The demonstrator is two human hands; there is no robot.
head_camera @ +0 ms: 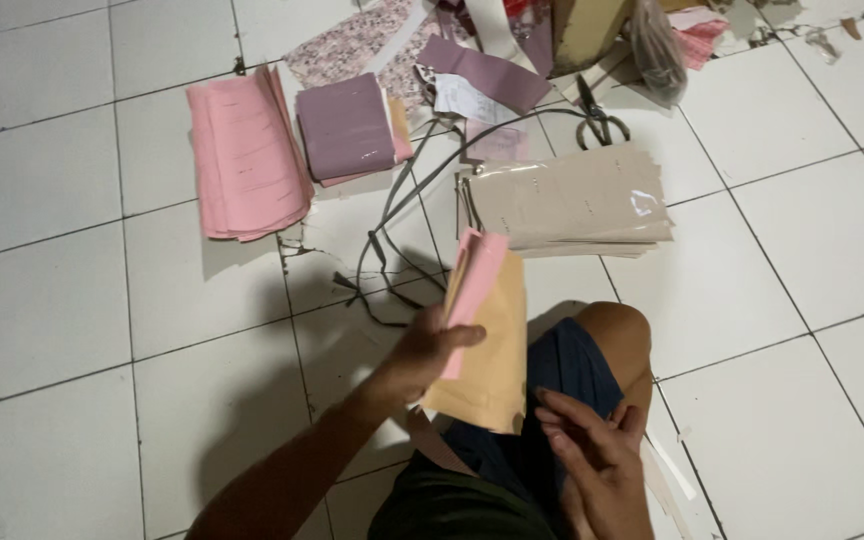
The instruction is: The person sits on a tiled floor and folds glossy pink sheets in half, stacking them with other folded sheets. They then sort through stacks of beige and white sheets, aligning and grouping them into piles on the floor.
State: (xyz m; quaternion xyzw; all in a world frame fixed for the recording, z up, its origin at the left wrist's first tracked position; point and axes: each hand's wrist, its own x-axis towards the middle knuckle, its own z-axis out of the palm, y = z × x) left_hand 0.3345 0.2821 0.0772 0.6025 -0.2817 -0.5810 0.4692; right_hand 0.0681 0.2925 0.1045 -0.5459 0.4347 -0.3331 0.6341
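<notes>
My left hand (430,350) grips a tan paper envelope (492,350) together with a folded pink paper piece (474,280), held upright above my knee (612,335). My right hand (592,455) hovers just below and to the right of the envelope, fingers spread, holding nothing. I am sitting on the tiled floor in dark blue shorts.
On the white floor tiles (72,330) lie a stack of pink papers (245,155), a mauve stack (345,125), a beige stack under clear film (567,200), black scissors (597,115), grey straps (402,210), and scraps and a plastic bag (657,50) at the top.
</notes>
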